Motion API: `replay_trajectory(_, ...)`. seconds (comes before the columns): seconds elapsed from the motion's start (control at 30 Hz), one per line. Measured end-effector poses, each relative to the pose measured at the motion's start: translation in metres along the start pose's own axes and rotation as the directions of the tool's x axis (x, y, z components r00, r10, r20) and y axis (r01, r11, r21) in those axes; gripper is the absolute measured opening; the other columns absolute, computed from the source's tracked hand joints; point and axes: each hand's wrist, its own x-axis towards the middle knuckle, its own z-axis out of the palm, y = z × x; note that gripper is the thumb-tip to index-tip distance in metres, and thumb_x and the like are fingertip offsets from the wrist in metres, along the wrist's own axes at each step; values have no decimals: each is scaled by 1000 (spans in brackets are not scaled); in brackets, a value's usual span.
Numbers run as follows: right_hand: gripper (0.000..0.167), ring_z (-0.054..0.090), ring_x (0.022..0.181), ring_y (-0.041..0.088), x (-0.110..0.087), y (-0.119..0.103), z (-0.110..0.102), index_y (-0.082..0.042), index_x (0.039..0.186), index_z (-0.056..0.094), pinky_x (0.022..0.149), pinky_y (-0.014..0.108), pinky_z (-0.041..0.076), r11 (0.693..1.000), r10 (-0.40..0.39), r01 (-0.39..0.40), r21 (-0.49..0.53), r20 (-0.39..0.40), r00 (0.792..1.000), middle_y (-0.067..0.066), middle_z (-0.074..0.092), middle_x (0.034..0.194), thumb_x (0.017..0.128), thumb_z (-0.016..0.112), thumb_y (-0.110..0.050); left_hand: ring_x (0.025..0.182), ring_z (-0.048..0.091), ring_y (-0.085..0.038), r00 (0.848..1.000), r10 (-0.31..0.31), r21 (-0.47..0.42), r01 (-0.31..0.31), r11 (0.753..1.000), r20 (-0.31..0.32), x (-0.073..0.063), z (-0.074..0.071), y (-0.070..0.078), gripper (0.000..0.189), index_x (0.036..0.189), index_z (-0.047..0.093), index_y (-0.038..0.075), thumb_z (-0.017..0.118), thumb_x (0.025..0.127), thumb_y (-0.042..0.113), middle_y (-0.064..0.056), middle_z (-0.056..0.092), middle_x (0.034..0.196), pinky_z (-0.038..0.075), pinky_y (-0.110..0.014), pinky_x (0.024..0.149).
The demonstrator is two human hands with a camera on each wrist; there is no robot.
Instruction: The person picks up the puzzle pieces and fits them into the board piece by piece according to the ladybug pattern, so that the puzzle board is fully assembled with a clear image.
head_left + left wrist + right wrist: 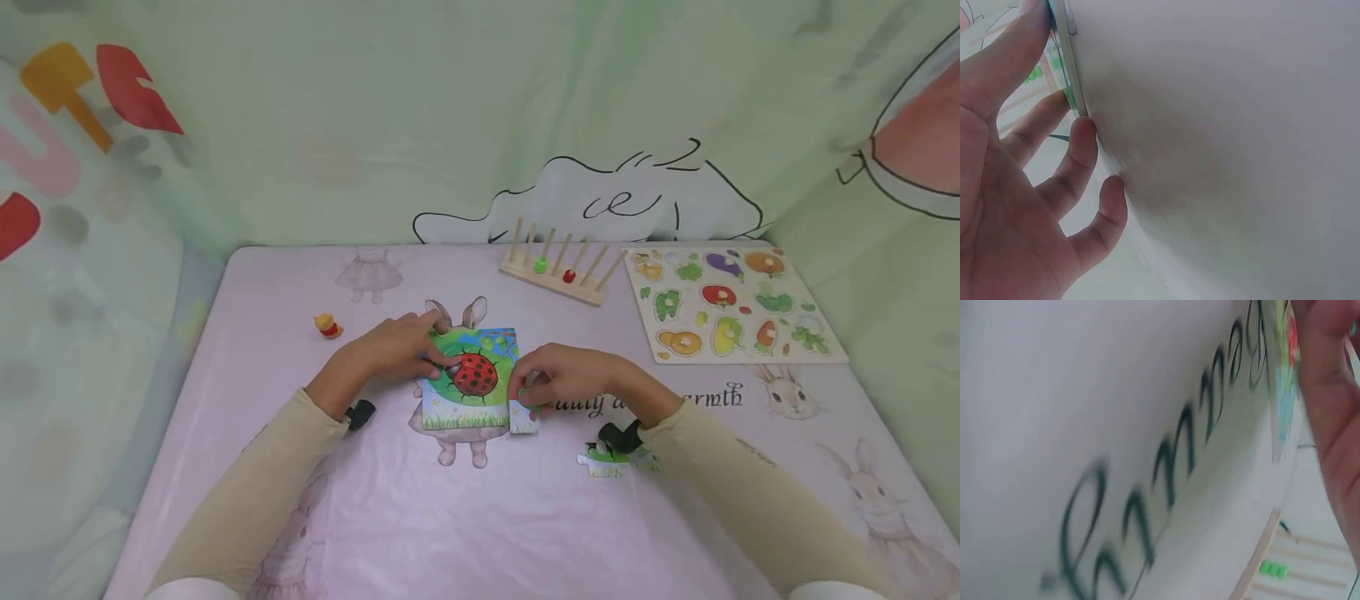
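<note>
A ladybug jigsaw puzzle point(465, 408) lies on the table between the two hands, its pieces joined into a nearly square picture. From the left, my left hand point(401, 348) rests on it with thumb and index finger spread over the picture. In the left wrist view, the other fingers point(1110, 194) touch down at and beside the puzzle's edge. My right hand point(566, 372) pinches a puzzle piece point(523, 421) with grass and a flower against the puzzle's right side. Fingers partly cover that piece.
Loose puzzle pieces point(604, 463) lie near the right wrist, partly behind the wrist camera point(619, 437). A wooden peg rack point(551, 279) with green and red beads stands at the back. A vegetable knob board point(735, 308) lies at the right, a small bear figure point(328, 326) at the left.
</note>
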Motion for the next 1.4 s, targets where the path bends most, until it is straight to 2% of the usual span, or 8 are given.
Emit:
replay_trajectory(0.1,18,74,78,23,10,-4,5,-15,113,74,76,39,60,999,3,0,36,-58,998,3,72,98,101,62,-10,121,55,-30,1000,7,2,-7,1000,-9,0,1,-2,40,132,67,39,73,93,38,-5,46,147,51,-49,89)
replay_trajectory(0.23,14,74,77,24,26,-9,13,-12,111,72,76,38,61,997,27,-14,75,-171,985,4,72,89,99,67,-12,117,55,-29,999,24,-8,-24,1000,-21,0,2,-3,39,132,67,39,74,93,36,-5,46,145,51,-48,87)
replay_trajectory(0.37,13,74,77,22,40,-16,20,-5,107,70,76,36,62,980,82,-35,195,-236,968,6,71,89,96,72,-13,115,55,-29,999,27,-12,-28,1000,-23,-1,1,-3,39,132,67,39,74,93,35,-4,46,143,50,-48,85)
replay_trajectory(0.47,17,73,78,18,48,-20,25,-3,110,71,78,33,60,973,80,-22,229,-248,965,8,71,90,94,73,-9,115,55,-29,1000,21,-25,-22,999,-19,-2,0,-2,38,131,68,38,74,94,34,-4,47,142,50,-50,86)
replay_trajectory(0.63,24,69,78,14,58,-27,33,-2,115,71,78,27,56,980,78,-23,196,-273,959,6,72,92,91,73,-4,116,53,-27,1000,4,-50,-6,999,-23,-2,0,-3,35,128,71,33,75,93,33,-5,49,143,50,-48,90)
replay_trajectory(0.93,10,67,68,9,70,-34,44,-9,92,76,65,25,52,985,161,-122,123,-395,904,-1,74,77,86,82,-14,116,52,-27,1000,-11,-65,10,998,-9,-1,1,-4,36,129,70,35,75,93,34,-4,47,144,49,-51,91)
replay_trajectory(1.17,10,68,61,10,75,-36,49,-9,85,76,59,23,54,966,243,-181,184,-409,880,0,73,71,83,85,-14,115,53,-27,1000,-8,-67,7,998,-15,-1,2,-4,36,128,71,34,76,93,33,-4,48,142,49,-49,90)
replay_trajectory(1.4,10,69,56,10,76,-40,51,-7,79,77,57,24,56,951,289,-213,223,-408,866,2,74,69,81,86,-11,116,53,-27,1000,-17,-67,16,998,-6,-1,2,-3,37,130,70,35,75,93,33,-3,47,143,49,-49,90)
